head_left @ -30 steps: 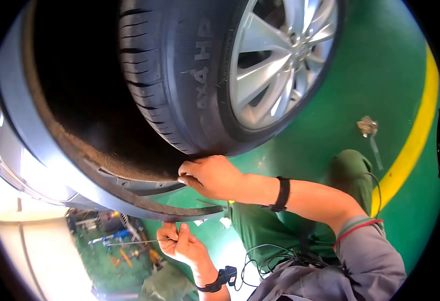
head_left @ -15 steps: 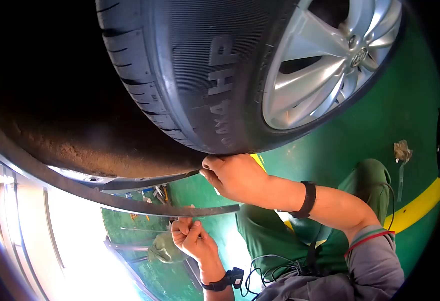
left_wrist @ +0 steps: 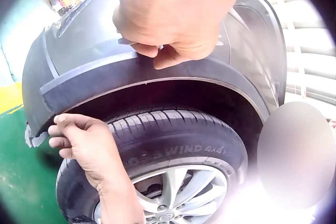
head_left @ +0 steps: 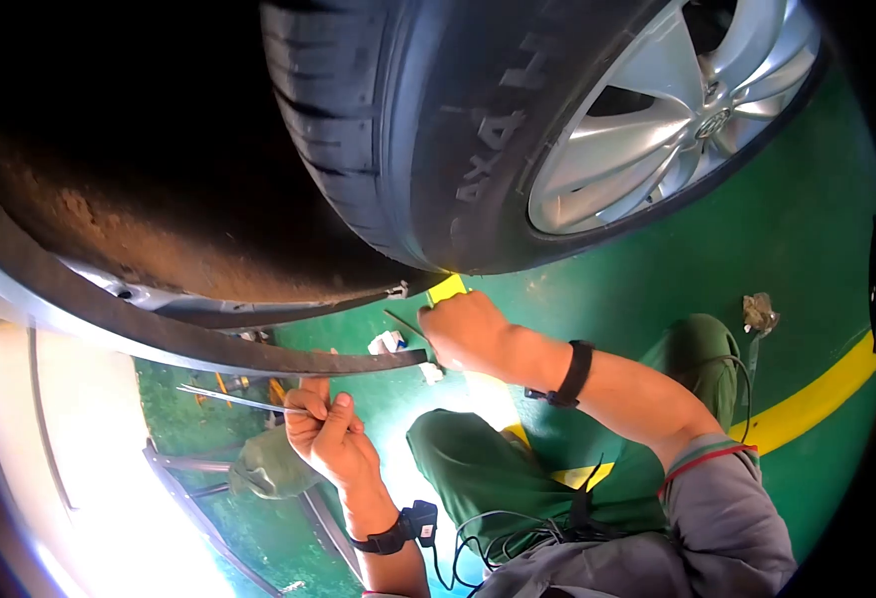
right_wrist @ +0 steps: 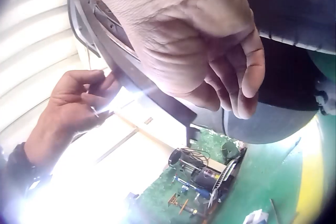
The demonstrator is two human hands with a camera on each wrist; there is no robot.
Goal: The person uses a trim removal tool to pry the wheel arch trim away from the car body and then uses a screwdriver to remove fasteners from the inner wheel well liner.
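Note:
A black tyre (head_left: pixel 398 149) on a silver alloy wheel (head_left: pixel 657 130) fills the top of the head view. Below it curves a dark wheel arch trim (head_left: pixel 159 344). My right hand (head_left: pixel 463 331) sits at the trim's loose end just under the tyre, fingers curled round that end; the left wrist view shows the right hand (left_wrist: pixel 79 140) at the same spot. Lower down, my left hand (head_left: pixel 326 429) pinches a thin metal rod (head_left: pixel 233 397) between thumb and fingers, close under the trim. In the left wrist view the left hand (left_wrist: pixel 176 24) rests against the trim (left_wrist: pixel 210 74).
The floor is green with a yellow line (head_left: pixel 817 399). A crumpled rag (head_left: pixel 760 312) lies on it to the right, and white scraps (head_left: pixel 388 342) lie near the trim's end. Tools (right_wrist: pixel 202 176) are on the floor beyond. Cables (head_left: pixel 498 548) hang at my waist.
My right hand has slid from the arch's inner lip down to the trim's loose end. My left hand has turned and now holds the rod out leftward under the trim.

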